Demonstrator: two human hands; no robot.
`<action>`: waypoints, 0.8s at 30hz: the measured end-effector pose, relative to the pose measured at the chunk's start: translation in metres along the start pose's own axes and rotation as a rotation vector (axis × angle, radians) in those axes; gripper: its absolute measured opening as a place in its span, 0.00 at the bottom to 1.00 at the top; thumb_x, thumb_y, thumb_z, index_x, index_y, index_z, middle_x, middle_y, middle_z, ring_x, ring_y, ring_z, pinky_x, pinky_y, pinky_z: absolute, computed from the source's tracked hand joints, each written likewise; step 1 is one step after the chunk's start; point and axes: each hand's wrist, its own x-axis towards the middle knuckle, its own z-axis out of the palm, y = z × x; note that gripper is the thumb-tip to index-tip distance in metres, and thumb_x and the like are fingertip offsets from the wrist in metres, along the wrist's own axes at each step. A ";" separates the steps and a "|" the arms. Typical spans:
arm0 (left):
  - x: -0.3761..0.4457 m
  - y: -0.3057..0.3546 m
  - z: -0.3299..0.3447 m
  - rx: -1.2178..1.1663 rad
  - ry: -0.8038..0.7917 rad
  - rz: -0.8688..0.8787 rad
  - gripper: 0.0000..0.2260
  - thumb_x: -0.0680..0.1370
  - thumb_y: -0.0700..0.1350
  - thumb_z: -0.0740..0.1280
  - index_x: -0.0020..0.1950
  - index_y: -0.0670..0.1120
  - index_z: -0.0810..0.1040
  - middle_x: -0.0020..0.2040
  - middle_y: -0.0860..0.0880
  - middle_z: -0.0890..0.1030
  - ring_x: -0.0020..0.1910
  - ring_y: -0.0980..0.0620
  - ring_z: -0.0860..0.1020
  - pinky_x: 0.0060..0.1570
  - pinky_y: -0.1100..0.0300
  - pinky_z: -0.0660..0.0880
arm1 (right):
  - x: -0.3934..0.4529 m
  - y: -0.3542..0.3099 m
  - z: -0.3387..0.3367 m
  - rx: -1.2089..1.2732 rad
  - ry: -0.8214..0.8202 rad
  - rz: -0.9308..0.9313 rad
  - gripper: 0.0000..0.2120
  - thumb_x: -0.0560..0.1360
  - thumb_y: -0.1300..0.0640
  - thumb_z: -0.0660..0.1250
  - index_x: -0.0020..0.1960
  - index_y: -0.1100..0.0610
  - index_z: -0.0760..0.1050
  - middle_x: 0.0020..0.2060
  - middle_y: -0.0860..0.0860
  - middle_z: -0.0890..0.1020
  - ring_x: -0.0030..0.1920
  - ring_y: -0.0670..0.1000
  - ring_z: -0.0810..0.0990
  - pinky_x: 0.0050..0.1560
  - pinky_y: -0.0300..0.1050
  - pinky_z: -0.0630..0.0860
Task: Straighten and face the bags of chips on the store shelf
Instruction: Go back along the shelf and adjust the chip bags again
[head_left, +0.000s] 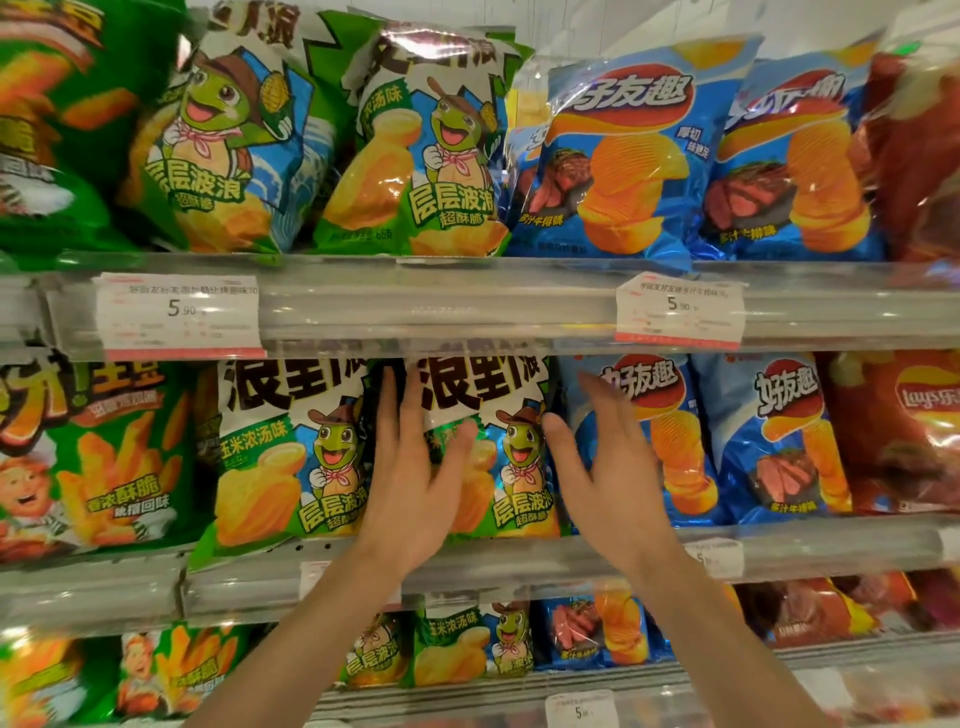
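Observation:
On the middle shelf stand two green-and-white turtle chip bags. My left hand (415, 467) lies flat with straight fingers on the left side of the right turtle bag (506, 447), its fingertips in the gap to the left turtle bag (288, 457). That left bag leans, its bottom corner hanging over the shelf lip. My right hand (605, 467) is spread open at the right edge of the same bag, in front of a blue ridged-chip bag (670, 441); whether it touches the bag I cannot tell.
The upper shelf holds turtle bags (415, 145) and blue bags (623, 156) behind a clear rail (441, 306) with price tags. A green fries bag (104, 457) stands at the left, red Lay's bags (904, 431) at the right. More bags fill the lower shelf (467, 644).

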 end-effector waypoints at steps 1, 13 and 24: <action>0.001 0.001 0.000 -0.078 -0.018 -0.045 0.31 0.80 0.67 0.55 0.79 0.68 0.43 0.82 0.60 0.45 0.76 0.69 0.44 0.74 0.60 0.47 | 0.001 -0.008 0.010 0.107 -0.037 0.033 0.26 0.80 0.35 0.58 0.75 0.43 0.60 0.68 0.41 0.71 0.67 0.35 0.69 0.64 0.42 0.73; 0.008 0.002 0.002 -0.207 -0.064 -0.186 0.25 0.82 0.64 0.52 0.76 0.76 0.43 0.82 0.58 0.55 0.73 0.62 0.59 0.70 0.59 0.56 | 0.006 -0.011 0.050 0.382 -0.188 0.351 0.37 0.71 0.23 0.55 0.76 0.34 0.51 0.57 0.27 0.72 0.59 0.35 0.72 0.57 0.34 0.68; 0.003 0.008 -0.019 -0.217 -0.131 -0.174 0.30 0.83 0.57 0.60 0.79 0.69 0.46 0.78 0.65 0.60 0.76 0.62 0.60 0.73 0.62 0.58 | 0.003 -0.017 0.033 0.425 -0.247 0.405 0.43 0.71 0.26 0.61 0.80 0.41 0.53 0.72 0.41 0.72 0.72 0.46 0.70 0.72 0.48 0.69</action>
